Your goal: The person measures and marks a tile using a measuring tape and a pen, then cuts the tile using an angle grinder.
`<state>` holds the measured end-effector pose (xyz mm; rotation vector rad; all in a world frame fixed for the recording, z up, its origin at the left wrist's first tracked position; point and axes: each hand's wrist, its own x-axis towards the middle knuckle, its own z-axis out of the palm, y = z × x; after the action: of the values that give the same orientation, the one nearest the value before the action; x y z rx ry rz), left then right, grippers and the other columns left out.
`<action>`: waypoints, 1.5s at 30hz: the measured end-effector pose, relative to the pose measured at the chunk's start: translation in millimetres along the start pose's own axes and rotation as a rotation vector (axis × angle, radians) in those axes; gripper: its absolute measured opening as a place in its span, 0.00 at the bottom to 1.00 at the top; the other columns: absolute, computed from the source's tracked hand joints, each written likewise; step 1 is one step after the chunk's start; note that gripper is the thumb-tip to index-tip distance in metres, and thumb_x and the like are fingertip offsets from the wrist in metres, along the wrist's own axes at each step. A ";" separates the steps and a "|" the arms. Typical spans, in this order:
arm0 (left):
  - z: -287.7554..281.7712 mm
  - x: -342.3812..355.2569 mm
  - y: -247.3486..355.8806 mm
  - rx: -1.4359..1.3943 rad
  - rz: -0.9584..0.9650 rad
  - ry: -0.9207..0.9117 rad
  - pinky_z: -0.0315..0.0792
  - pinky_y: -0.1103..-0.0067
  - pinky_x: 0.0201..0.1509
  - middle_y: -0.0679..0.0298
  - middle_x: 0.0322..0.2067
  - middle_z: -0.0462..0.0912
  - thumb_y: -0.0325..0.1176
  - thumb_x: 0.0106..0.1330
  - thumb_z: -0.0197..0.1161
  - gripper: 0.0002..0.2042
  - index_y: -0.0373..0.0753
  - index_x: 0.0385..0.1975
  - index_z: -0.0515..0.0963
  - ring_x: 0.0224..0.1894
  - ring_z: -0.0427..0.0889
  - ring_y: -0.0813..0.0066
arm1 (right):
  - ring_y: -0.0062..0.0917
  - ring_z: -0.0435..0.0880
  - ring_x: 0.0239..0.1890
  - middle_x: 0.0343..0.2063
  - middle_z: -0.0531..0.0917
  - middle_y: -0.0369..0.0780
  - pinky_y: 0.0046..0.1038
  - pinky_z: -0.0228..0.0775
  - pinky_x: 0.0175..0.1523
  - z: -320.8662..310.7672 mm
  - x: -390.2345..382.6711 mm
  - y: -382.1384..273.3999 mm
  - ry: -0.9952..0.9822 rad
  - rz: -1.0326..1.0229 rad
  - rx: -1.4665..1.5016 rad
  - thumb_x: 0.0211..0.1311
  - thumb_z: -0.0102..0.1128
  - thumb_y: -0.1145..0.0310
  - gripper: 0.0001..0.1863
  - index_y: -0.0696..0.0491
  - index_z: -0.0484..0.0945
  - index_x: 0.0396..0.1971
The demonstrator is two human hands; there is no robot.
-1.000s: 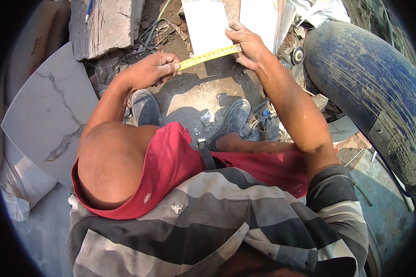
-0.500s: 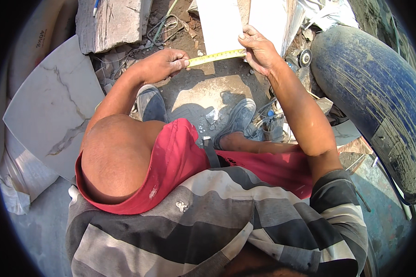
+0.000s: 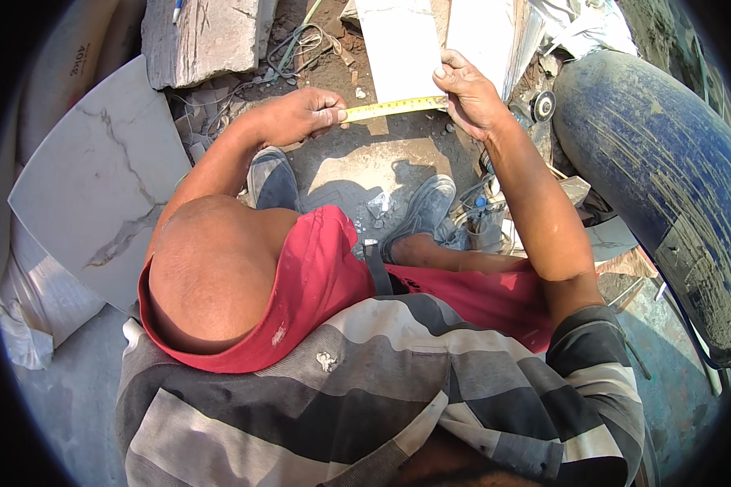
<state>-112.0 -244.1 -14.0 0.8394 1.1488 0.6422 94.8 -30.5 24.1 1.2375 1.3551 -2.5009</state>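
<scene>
A yellow tape measure blade (image 3: 394, 107) is stretched across the near end of a long white tile strip (image 3: 406, 49). On its left, my left hand (image 3: 307, 115) pinches the blade between thumb and fingers, a little beyond the strip's left edge. My right hand (image 3: 473, 96) is curled at the strip's near right corner, where the other end of the blade meets its fingers. The right thumb lies over the strip's edge. The palms and some fingertips are hidden.
A veined marble-look tile (image 3: 97, 178) leans at the left by pale sacks. A rough stone slab (image 3: 203, 40) lies far left. At the right are a mud-streaked blue drum (image 3: 650, 162) and a grinder with a round disc (image 3: 542, 105). More white tiles (image 3: 479, 40) stand behind my right hand.
The whole view has shifted slightly, so things sit a little further right. Both hands keep their grip, with the tape blade still across the strip's near end.
</scene>
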 end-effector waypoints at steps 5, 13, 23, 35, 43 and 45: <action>1.4 -3.4 -3.9 0.049 0.012 -0.048 0.65 0.80 0.29 0.72 0.20 0.71 0.39 0.76 0.52 0.13 0.37 0.39 0.78 0.24 0.68 0.82 | 0.19 0.75 0.54 0.52 0.78 0.39 0.22 0.68 0.59 -10.4 2.3 4.0 0.044 0.096 -0.096 0.70 0.52 0.75 0.16 0.54 0.69 0.57; 2.5 -16.5 -19.5 -0.008 -0.068 -0.229 0.65 0.81 0.29 0.73 0.23 0.72 0.43 0.75 0.56 0.14 0.39 0.35 0.77 0.26 0.68 0.85 | 0.16 0.80 0.44 0.42 0.81 0.35 0.19 0.75 0.44 -13.2 12.2 75.7 -0.037 0.199 -0.184 0.70 0.57 0.71 0.16 0.54 0.70 0.54; -11.6 -9.2 -59.5 0.393 -0.139 -0.083 0.70 0.74 0.38 0.61 0.25 0.80 0.34 0.66 0.63 0.08 0.36 0.34 0.80 0.29 0.76 0.72 | 0.25 0.77 0.47 0.45 0.81 0.41 0.28 0.68 0.53 27.3 16.6 156.8 0.069 0.232 0.125 0.68 0.55 0.78 0.10 0.57 0.73 0.48; -20.8 -16.8 -66.8 0.783 -0.325 -0.042 0.75 0.64 0.47 0.51 0.37 0.85 0.38 0.63 0.63 0.11 0.39 0.38 0.84 0.42 0.83 0.51 | 0.23 0.79 0.47 0.45 0.83 0.41 0.26 0.69 0.53 23.9 29.4 200.0 0.031 0.131 -0.095 0.64 0.58 0.81 0.14 0.58 0.73 0.49; -19.4 -23.3 -56.0 0.737 -0.331 -0.045 0.76 0.65 0.46 0.51 0.36 0.86 0.37 0.62 0.64 0.11 0.39 0.39 0.85 0.41 0.84 0.53 | 0.26 0.81 0.45 0.42 0.85 0.43 0.30 0.72 0.52 17.9 3.5 225.2 0.094 0.089 -0.305 0.60 0.64 0.75 0.14 0.60 0.77 0.45; -17.0 -21.0 -53.3 0.783 -0.331 -0.046 0.75 0.65 0.50 0.51 0.40 0.86 0.38 0.62 0.65 0.13 0.38 0.41 0.84 0.44 0.84 0.52 | 0.30 0.83 0.45 0.42 0.85 0.45 0.32 0.73 0.52 11.6 4.6 205.2 0.130 0.120 -0.556 0.59 0.65 0.71 0.14 0.61 0.79 0.43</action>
<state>-133.4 -286.0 -50.8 1.2669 1.4762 -0.1311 162.4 -164.1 -116.7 1.3062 1.7744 -1.7999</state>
